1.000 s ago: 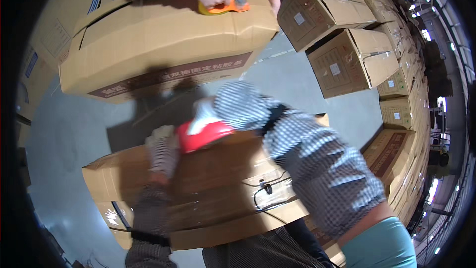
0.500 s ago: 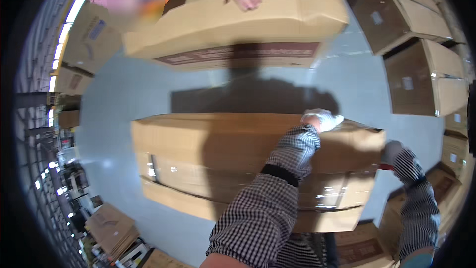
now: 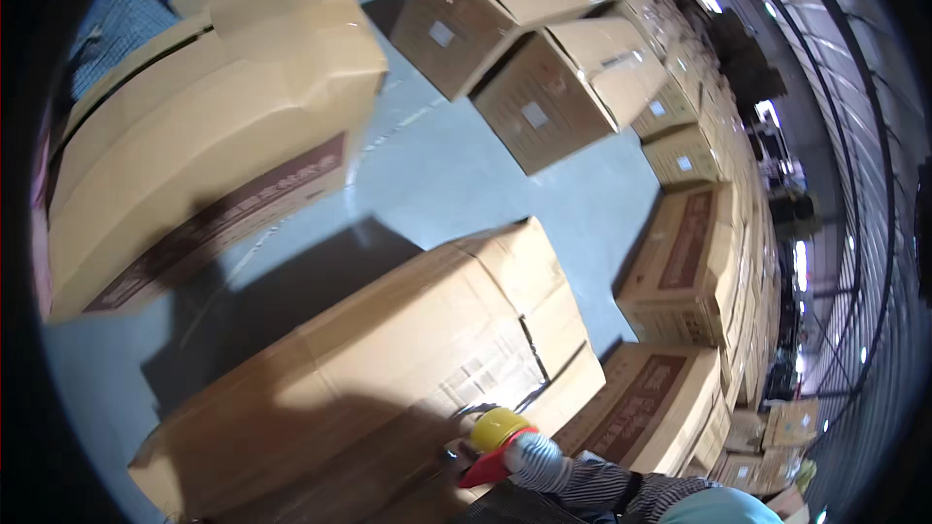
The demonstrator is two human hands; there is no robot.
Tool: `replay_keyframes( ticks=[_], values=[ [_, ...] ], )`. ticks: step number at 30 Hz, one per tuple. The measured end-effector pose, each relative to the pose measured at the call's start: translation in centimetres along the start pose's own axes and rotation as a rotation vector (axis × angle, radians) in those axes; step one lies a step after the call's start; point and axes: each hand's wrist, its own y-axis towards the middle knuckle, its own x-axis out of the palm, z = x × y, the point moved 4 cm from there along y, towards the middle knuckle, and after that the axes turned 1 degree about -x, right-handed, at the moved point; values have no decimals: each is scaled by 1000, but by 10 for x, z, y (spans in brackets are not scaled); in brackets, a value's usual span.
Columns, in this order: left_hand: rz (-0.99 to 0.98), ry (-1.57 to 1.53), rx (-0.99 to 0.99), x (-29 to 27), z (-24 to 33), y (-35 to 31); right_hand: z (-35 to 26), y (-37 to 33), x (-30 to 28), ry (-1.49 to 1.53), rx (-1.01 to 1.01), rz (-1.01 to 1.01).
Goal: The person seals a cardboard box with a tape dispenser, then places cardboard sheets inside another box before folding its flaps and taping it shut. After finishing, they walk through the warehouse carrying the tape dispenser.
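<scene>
A long brown cardboard box lies in front of me, with clear tape across its right part and a dark strap near its right end. Over its near side, my gloved right hand is closed around a red tape dispenser. The dispenser carries a yellow tape roll. Whether the tape touches the box is hard to tell from blur. My left hand is out of the picture.
Another large box stands across the blue-grey floor at the far left. Two boxes with white labels stand at the back. Rows of stacked cartons line the right side, close to my right arm.
My view has swung to the right. The left hand, earlier on the box's top, has left the picture. My right hand has come from beside the box's right end to over its near side.
</scene>
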Motion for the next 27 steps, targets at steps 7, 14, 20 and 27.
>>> replay_keyframes(
  ticks=[7,14,20,27],
  values=[
    [101,-114,-6,20,39,-55,13,2,-1,-87,104,311],
    [40,-346,125,68,199,-169,175,-44,-69,406,373,777],
    [-333,-631,227,149,381,-319,366,-127,-232,-423,502,599],
    [-1029,-723,335,246,581,-511,332,-242,-272,71,425,1189]
  ],
)
